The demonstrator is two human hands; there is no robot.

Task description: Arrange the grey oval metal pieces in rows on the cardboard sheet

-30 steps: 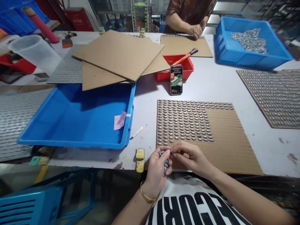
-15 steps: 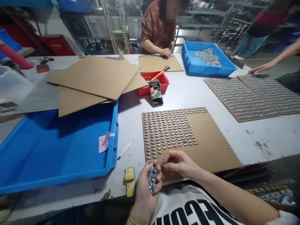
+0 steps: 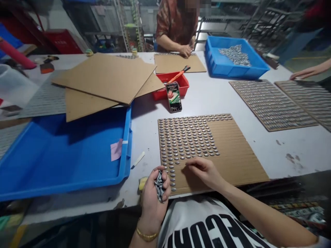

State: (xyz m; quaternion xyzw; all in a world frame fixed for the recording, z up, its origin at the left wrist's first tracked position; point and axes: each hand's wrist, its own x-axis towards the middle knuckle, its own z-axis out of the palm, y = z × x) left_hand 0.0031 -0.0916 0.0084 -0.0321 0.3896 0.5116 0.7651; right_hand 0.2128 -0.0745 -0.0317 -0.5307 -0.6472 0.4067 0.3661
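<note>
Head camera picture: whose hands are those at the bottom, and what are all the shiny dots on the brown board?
No machine here: a person wears a camera on the head, so you look down at their own two hands. The left hand is closed around a bunch of small metal pieces. The right hand rests its fingers on a cardboard sheet, where the same pieces sit in neat rows; whether it pinches one is hidden. Beside it on the white table are a big blue tray and a phone. Another person works across the table.
</note>
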